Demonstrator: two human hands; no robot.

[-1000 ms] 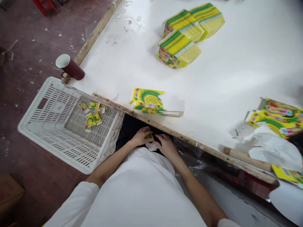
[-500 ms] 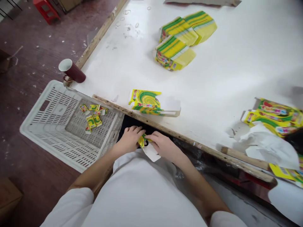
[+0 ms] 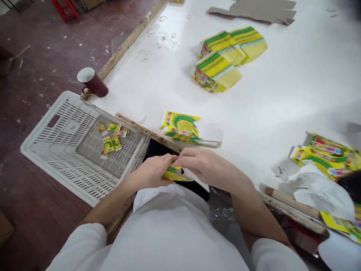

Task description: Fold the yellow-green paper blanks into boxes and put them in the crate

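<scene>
A small yellow and green carton (image 3: 172, 174) is between my two hands, just in front of my white shirt and close to the table edge. My left hand (image 3: 153, 170) is closed around its left side. The fingers of my right hand (image 3: 203, 165) are bent over its top, and they partly hide it. White card and a dark cut-out show at the carton's right end. On the table just beyond my hands lies a stack of flat yellow cartons (image 3: 182, 126) with white flaps.
Left of me, a white plastic crate (image 3: 42, 146) holds several small yellow cartons (image 3: 108, 143). A maroon mug (image 3: 97, 86) stands at the table corner. Stacks of flat cartons (image 3: 220, 71) lie farther back. At right are more cartons (image 3: 327, 154) and crumpled white paper (image 3: 324, 192).
My right hand has moved up and over the carton's top. The white flap that pointed down toward my shirt no longer shows there. The view has shifted slightly.
</scene>
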